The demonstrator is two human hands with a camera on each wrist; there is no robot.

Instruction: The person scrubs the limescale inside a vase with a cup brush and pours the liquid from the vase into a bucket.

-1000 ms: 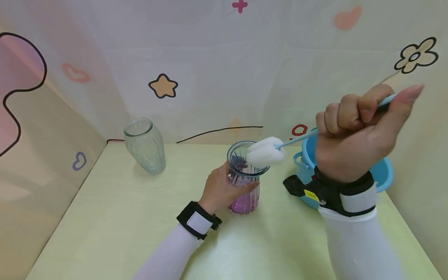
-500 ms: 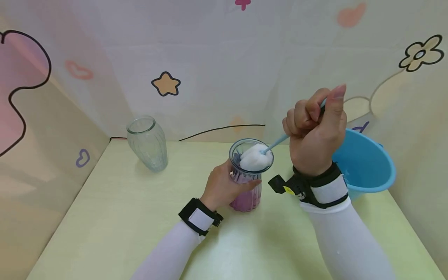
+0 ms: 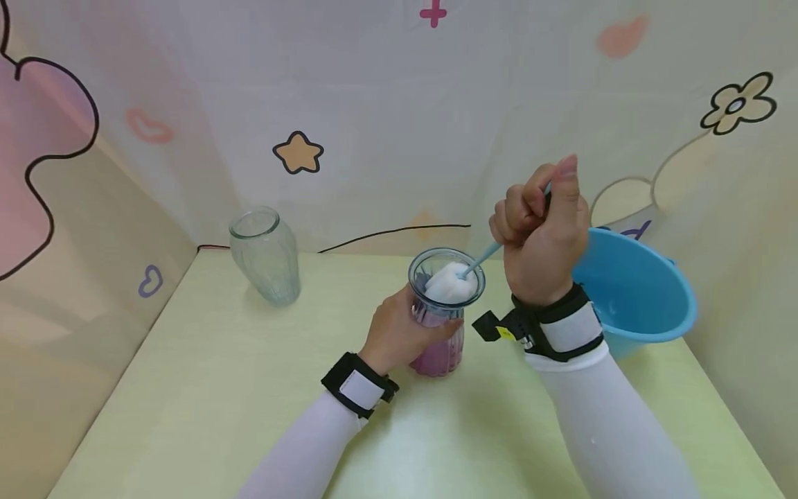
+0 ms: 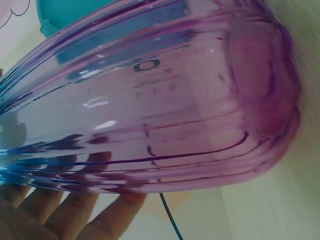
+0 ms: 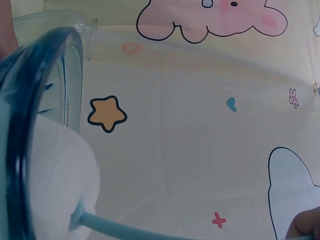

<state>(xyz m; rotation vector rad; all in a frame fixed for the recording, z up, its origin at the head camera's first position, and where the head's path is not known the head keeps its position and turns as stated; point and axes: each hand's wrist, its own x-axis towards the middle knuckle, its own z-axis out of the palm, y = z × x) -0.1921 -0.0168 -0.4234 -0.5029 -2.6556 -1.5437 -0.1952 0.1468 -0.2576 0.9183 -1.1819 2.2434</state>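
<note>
A ribbed glass vase (image 3: 439, 350), blue at the rim and pink-purple toward its base, stands upright on the table. My left hand (image 3: 399, 333) grips it around the side below the rim; in the left wrist view several fingers (image 4: 112, 220) curl behind the glass. A sponge brush with a white head (image 3: 450, 283) and a thin light-blue handle (image 5: 125, 231) sits in the vase mouth, its head partly inside. My right hand (image 3: 542, 235) holds the handle's upper end in curled fingers, thumb upward, above and right of the vase.
A clear ribbed glass vase (image 3: 267, 260) stands at the back left of the table. A light-blue bucket (image 3: 648, 291) stands at the right, partly behind my right wrist. A patterned cloth backdrop (image 3: 386, 138) rises behind the table.
My right hand has moved left and brought the sponge head from above the rim down into the vase mouth. My left hand still grips the vase in place.
</note>
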